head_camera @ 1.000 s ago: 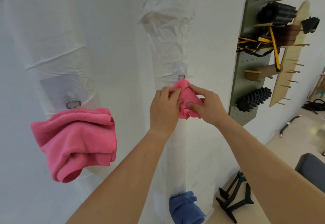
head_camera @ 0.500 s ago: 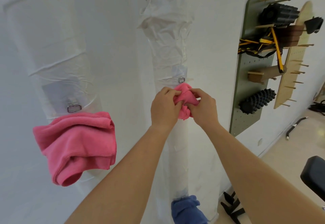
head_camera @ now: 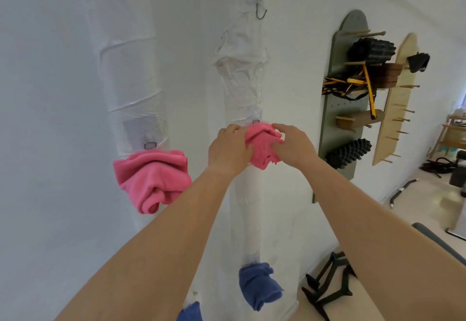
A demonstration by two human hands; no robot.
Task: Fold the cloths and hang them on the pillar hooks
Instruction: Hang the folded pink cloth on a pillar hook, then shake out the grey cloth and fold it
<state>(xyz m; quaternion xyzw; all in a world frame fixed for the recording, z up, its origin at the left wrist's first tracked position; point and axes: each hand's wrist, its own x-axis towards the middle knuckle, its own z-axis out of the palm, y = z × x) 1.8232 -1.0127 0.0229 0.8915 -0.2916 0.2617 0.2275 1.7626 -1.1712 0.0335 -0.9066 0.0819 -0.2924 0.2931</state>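
left hand [head_camera: 229,149] and right hand [head_camera: 293,145] each pinch the bunched pink cloth [head_camera: 262,144] just under its hook [head_camera: 256,121]; it looks light, soft and floppy, best gripped by the top fold.

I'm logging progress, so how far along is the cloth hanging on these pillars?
Looks done: a first pink cloth hangs on the left pillar, a blue cloth low on the right pillar, a lower blue cloth at the bottom edge. In hand: left hand and right hand grip a second pink cloth at the middle hook. Left: settling it there; the top hook is bare.
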